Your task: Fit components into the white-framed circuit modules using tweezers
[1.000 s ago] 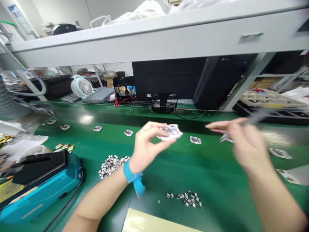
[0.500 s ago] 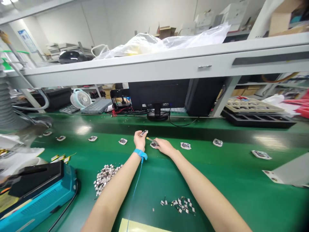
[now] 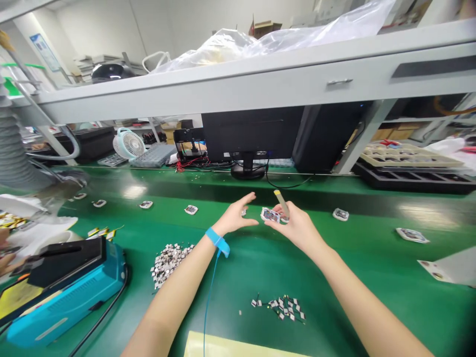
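Note:
My left hand (image 3: 238, 214), wearing a blue wrist strap (image 3: 217, 242), is open with thumb and fingers spread. Partly hidden behind it, a small white-rimmed piece (image 3: 243, 212) sits on the green bench. My right hand (image 3: 297, 223) is closed on a white-rimmed circuit board (image 3: 270, 214), its dark component side showing. The same hand also holds a flat grey stick with a yellow tip (image 3: 281, 202), pointing up and left. Similar boards lie in a row, one (image 3: 191, 209) to the left and another (image 3: 340, 214) to the right.
A heap of small silvery parts (image 3: 169, 263) lies by my left forearm, and a smaller group of wired parts (image 3: 286, 306) between my arms. A teal machine (image 3: 70, 297) stands at left. Behind are a monitor (image 3: 253, 134) and stacked trays (image 3: 412, 166). A white bracket (image 3: 451, 263) juts in at right.
My left hand has let go of the board it held and opened. My right hand has moved right and lifted a board, keeping the stick. The view has shifted slightly.

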`<action>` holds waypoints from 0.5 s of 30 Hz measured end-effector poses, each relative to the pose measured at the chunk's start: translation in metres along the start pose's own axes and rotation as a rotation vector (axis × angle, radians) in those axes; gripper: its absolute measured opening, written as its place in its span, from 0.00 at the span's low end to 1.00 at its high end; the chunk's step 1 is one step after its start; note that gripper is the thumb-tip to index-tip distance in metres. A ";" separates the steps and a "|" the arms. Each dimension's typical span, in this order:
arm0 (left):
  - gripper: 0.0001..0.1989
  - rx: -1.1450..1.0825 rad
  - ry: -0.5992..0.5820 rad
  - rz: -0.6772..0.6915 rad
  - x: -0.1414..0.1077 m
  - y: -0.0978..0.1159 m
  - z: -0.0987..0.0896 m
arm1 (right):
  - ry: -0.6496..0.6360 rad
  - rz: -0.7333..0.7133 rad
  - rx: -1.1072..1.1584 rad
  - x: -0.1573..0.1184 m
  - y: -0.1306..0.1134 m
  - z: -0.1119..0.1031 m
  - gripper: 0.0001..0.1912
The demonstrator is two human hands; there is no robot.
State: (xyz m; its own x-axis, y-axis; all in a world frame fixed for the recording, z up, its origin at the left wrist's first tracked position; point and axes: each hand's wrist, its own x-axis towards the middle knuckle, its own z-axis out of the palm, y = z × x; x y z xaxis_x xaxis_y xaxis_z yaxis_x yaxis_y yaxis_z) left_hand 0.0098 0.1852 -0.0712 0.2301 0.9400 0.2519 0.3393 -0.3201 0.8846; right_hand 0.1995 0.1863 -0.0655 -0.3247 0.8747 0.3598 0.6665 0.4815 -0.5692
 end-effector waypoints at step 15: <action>0.32 -0.328 0.046 0.414 -0.067 0.102 0.012 | 0.458 -0.346 0.453 -0.074 -0.069 -0.080 0.21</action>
State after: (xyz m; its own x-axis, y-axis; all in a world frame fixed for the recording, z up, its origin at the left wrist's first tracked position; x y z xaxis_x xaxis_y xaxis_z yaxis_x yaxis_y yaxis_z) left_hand 0.0398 0.0882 -0.0025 0.2419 0.7496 0.6161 -0.0759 -0.6184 0.7822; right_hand 0.2308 0.0838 0.0063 -0.0873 0.6052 0.7912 0.2009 0.7886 -0.5811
